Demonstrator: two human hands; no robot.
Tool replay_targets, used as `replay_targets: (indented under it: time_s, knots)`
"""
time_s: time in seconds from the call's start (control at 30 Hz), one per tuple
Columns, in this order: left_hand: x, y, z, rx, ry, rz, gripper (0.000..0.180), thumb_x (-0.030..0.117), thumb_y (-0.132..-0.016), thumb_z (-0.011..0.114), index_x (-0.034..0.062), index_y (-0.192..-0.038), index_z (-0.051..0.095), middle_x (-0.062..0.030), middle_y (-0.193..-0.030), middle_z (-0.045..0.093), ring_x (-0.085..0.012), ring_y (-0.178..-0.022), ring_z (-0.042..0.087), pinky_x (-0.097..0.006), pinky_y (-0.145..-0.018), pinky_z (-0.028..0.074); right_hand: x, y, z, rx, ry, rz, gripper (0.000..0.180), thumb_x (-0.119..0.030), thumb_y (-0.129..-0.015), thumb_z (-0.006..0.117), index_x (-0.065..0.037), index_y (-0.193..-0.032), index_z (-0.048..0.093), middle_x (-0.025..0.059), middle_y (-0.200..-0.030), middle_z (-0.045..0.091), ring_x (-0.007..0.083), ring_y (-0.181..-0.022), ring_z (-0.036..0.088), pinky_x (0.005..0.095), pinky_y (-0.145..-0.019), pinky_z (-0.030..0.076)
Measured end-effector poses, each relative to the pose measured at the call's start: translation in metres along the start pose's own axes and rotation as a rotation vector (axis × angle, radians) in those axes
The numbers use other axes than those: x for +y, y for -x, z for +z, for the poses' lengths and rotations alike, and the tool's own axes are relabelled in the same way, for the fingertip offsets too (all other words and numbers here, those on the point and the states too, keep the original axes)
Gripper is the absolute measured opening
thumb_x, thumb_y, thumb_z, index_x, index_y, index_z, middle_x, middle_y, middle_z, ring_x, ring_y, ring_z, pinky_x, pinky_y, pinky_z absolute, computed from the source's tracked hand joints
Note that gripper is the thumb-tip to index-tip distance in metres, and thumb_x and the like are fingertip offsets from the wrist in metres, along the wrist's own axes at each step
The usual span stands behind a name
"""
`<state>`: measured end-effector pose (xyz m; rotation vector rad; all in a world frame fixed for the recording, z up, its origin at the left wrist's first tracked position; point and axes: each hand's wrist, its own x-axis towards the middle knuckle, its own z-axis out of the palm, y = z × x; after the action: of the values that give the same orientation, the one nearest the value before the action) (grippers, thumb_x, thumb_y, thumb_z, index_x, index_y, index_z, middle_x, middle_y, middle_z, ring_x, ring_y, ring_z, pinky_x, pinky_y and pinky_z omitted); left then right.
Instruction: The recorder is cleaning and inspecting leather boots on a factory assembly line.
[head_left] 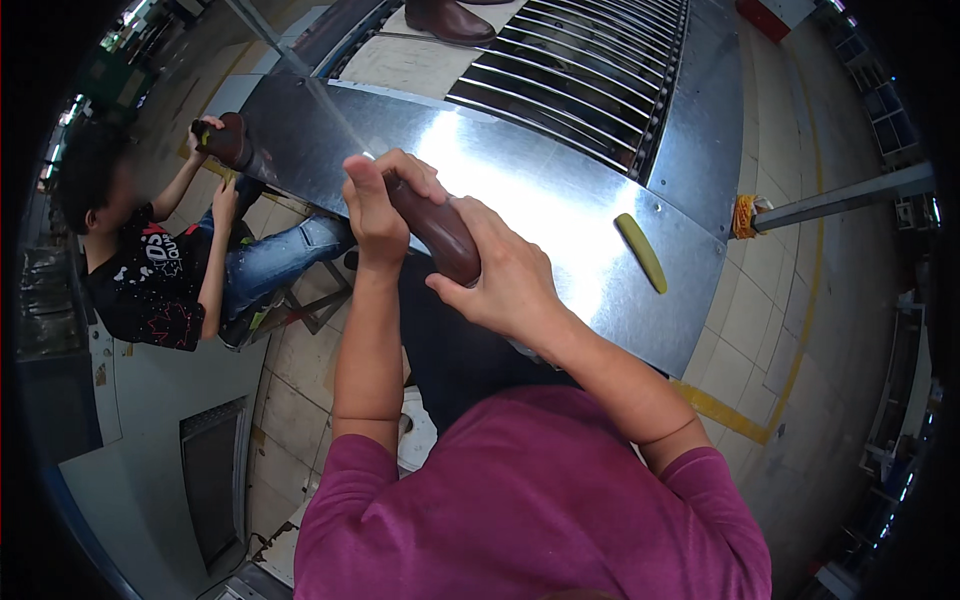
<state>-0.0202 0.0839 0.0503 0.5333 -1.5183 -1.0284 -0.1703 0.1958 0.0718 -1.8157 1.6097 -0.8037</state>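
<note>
A dark brown leather shoe (pixel 438 232) is held in both of my hands just in front of my chest, above the near edge of a shiny metal table (pixel 560 190). My left hand (pixel 380 200) grips its upper end, thumb up and fingers curled over the top. My right hand (pixel 500 275) wraps around its lower part from the right. Much of the shoe is hidden under my fingers.
A yellow-green stick-like tool (pixel 641 252) lies on the metal table to the right. Another brown shoe (pixel 448 20) stands on a roller conveyor (pixel 590 70) at the far end. A seated person (pixel 160 270) at left holds a brown shoe (pixel 228 140). Tiled floor lies below.
</note>
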Motion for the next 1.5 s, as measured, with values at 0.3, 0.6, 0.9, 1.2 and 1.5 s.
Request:
replay_targets:
  time_s: [0.3,0.6,0.9,1.2,1.5]
  knots:
    - [0.001,0.0,-0.003,0.006,0.064,-0.057,0.085,0.062,-0.111,0.019,-0.0003,-0.071,0.06,-0.0108,-0.067,0.064,-0.0187,-0.067,0.065,-0.031,-0.07,0.051,0.003,0.005,0.01,0.12,0.014,-0.094,0.085,-0.034,-0.078,0.085,-0.008,-0.148,0.046,0.0192,-0.141,0.059,0.0398,-0.115,0.068,0.0475,-0.092,0.057]
    - [-0.001,0.006,0.008,0.13,0.039,-0.015,0.094,0.078,-0.101,0.012,0.0024,-0.071,0.059,-0.0081,-0.065,0.063,-0.0223,-0.067,0.067,-0.045,-0.095,0.051,-0.006,0.0,0.007,0.119,0.011,0.003,0.079,-0.032,-0.076,0.084,-0.008,-0.143,0.05,0.0196,-0.134,0.063,0.0396,-0.109,0.07,0.0475,-0.088,0.058]
    - [-0.001,0.006,0.002,0.159,0.1,-0.068,0.088,0.071,-0.106,0.017,0.0017,-0.07,0.058,-0.0085,-0.061,0.06,-0.0228,-0.064,0.063,-0.04,-0.087,0.053,-0.005,0.003,0.02,0.174,0.019,-0.055,0.081,-0.032,-0.075,0.085,-0.005,-0.142,0.05,0.0195,-0.137,0.062,0.0385,-0.111,0.07,0.047,-0.088,0.058]
    - [0.009,0.085,0.005,0.641,-0.204,-0.014,0.049,0.026,-0.113,0.044,-0.0051,-0.15,0.038,-0.0252,-0.149,0.05,-0.0321,-0.144,0.045,-0.045,-0.122,0.035,0.011,-0.006,0.048,0.347,0.022,-0.096,0.085,-0.038,-0.075,0.086,-0.003,-0.144,0.05,0.0213,-0.144,0.058,0.0412,-0.115,0.068,0.0483,-0.094,0.056]
    - [0.021,0.141,0.071,0.564,-0.49,-0.319,0.094,0.017,-0.086,0.081,-0.0006,-0.161,0.027,-0.0233,-0.143,0.056,-0.0344,-0.136,0.054,-0.04,-0.111,0.044,0.023,0.002,0.057,0.081,-0.098,-0.173,0.081,-0.053,-0.088,0.075,0.002,-0.146,0.056,0.0259,-0.152,0.052,0.042,-0.142,0.05,0.0456,-0.116,0.042]
